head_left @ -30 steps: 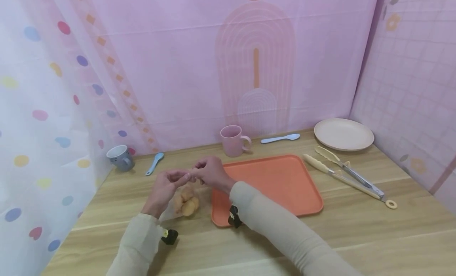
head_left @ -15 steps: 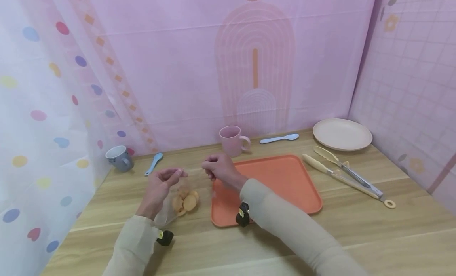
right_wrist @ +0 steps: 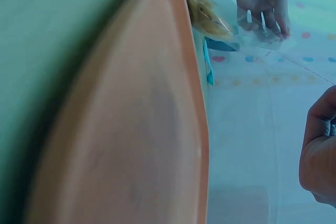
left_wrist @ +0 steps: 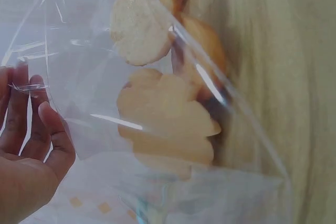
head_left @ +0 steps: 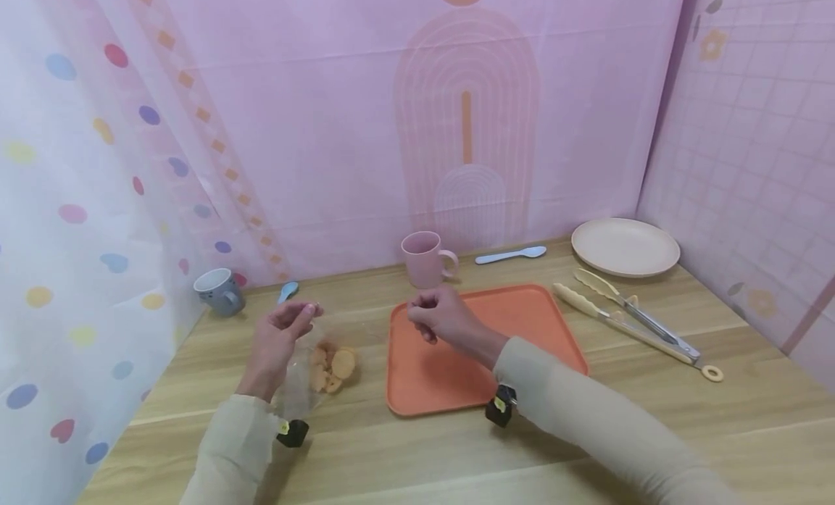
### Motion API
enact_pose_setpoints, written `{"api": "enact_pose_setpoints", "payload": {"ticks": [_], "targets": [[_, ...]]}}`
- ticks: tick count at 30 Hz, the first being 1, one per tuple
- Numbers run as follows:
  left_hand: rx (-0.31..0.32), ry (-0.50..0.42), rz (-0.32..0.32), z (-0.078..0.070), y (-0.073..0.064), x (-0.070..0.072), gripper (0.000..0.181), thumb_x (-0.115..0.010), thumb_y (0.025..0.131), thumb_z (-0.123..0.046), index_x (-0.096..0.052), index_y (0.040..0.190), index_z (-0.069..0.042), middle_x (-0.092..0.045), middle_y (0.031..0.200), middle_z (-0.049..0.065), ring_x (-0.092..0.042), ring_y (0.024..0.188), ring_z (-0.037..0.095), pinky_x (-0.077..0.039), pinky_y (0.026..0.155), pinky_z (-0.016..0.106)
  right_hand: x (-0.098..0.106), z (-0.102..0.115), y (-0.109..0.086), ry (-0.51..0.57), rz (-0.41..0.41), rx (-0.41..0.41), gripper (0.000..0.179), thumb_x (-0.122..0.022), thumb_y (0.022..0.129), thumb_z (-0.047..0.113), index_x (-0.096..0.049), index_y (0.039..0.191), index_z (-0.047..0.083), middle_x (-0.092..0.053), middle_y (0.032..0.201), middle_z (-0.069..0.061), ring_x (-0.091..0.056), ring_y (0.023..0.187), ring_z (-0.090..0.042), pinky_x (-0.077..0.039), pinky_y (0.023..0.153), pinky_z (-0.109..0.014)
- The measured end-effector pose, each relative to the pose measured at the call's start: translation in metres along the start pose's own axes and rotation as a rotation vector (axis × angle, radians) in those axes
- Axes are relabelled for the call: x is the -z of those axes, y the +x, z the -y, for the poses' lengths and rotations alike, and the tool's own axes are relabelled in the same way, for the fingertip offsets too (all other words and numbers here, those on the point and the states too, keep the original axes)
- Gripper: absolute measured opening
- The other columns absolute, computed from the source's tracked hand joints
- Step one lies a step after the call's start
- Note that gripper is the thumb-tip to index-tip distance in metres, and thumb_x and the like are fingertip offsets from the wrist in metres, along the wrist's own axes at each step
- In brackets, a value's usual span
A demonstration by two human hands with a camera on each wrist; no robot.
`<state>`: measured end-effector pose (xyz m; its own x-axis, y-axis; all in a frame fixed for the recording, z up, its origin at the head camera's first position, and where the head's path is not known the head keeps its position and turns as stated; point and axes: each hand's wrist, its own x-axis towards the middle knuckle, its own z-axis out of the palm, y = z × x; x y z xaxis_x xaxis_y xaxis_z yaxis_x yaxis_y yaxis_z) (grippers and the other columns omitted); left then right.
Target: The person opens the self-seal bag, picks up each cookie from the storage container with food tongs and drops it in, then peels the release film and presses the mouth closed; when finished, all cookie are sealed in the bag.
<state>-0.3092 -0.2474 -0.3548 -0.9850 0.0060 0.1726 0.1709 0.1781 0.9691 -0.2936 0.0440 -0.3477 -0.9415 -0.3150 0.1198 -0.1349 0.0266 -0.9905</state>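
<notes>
A clear plastic bag (left_wrist: 89,108) of round and flower-shaped biscuits (head_left: 343,363) hangs below my left hand (head_left: 275,343). In the left wrist view, my left fingertips pinch the bag's thin upper edge. My right hand (head_left: 450,320) is curled, thumb against forefinger, above the orange tray (head_left: 437,389). From the bag, a thin see-through strand (right_wrist: 302,67) runs towards my right hand in the right wrist view, which I take to be pinching its end. The fingertips there are partly cut off by the frame edge.
A grey cup (head_left: 219,293) and a blue spoon (head_left: 288,291) stand at the back left. Behind the tray are a pink mug (head_left: 424,262) and a pale blue spoon (head_left: 511,256). Tongs (head_left: 642,331) and a beige plate (head_left: 625,248) lie on the right.
My hands were together at the bag's top. The right hand has moved right, over the tray, away from the bag. The left hand has shifted slightly left with the bag.
</notes>
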Motion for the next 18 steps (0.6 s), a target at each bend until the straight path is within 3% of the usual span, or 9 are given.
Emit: {"api": "enact_pose_setpoints", "payload": {"ticks": [9, 18], "targets": [[0.001, -0.09, -0.046, -0.002, 0.004, 0.001, 0.007, -0.066, 0.098, -0.02, -0.072, 0.095, -0.021, -0.073, 0.086, -0.019, -0.065, 0.087, -0.001, -0.054, 0.082, 0.016, 0.019, 0.006, -0.037, -0.072, 0.068, 0.011, 0.012, -0.052, 0.09, -0.001, -0.061, 0.081, 0.001, -0.046, 0.056, 0.002, -0.043, 0.046, -0.01, -0.04, 0.047, -0.022], [0.033, -0.094, -0.073, -0.003, 0.004, 0.003, 0.006, -0.066, 0.098, -0.021, -0.071, 0.095, -0.021, -0.073, 0.086, -0.018, -0.066, 0.088, -0.001, -0.055, 0.082, 0.016, 0.03, 0.009, -0.066, -0.085, 0.096, 0.024, 0.01, -0.052, 0.087, -0.002, -0.061, 0.083, 0.0, -0.045, 0.058, 0.003, -0.043, 0.045, -0.008, -0.04, 0.047, -0.02]]}}
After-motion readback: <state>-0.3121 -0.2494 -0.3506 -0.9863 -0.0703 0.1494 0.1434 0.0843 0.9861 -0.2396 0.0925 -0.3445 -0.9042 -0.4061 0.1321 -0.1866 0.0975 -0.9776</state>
